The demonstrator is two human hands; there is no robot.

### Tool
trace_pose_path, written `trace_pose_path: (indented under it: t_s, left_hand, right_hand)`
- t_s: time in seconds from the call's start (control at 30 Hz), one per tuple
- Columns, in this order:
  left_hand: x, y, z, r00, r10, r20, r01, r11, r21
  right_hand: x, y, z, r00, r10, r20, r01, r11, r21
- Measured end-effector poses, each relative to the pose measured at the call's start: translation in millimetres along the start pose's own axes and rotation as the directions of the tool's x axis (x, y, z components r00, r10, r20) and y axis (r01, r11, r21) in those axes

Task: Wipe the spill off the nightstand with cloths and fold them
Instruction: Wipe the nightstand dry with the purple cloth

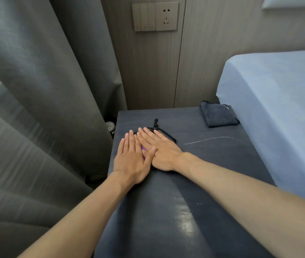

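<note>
Left hand (131, 161), right hand (159, 148): straight fingers flat on purple cloth (143, 149), nightstand (203, 164) left edge. Folded dark cloth (217, 116): far right corner.

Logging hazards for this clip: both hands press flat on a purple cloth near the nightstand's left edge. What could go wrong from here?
1. The purple cloth under the left hand and right hand sits near the nightstand's left edge; a leftward push may drop it by the curtain.
2. The white streak right of the hands could be missed.
3. The shiny patch in front may be wet; a forearm could smear it.
</note>
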State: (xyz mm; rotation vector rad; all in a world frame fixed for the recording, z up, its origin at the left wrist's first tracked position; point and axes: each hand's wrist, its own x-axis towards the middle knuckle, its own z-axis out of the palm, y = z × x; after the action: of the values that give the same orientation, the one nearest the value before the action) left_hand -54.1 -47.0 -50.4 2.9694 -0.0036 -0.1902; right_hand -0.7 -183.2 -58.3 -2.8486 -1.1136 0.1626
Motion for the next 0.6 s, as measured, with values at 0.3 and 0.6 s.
trace_pose_path:
  t_s: [0.3, 0.6]
  left_hand:
    - [-1.3, 79.2, 10.1, 0.999, -0.044, 0.026, 0.045, 0.998, -0.037]
    - [13.2, 148.2, 15.6, 0.988, 0.13, 0.079, -0.128, 0.991, -0.026]
  right_hand:
    - [-48.5, 54.5, -1.3, 1.0, -0.031, 0.006, 0.031, 0.999, -0.024]
    - [-107.1, 106.0, -4.6, 0.992, 0.129, -0.001, -0.129, 0.991, -0.015]
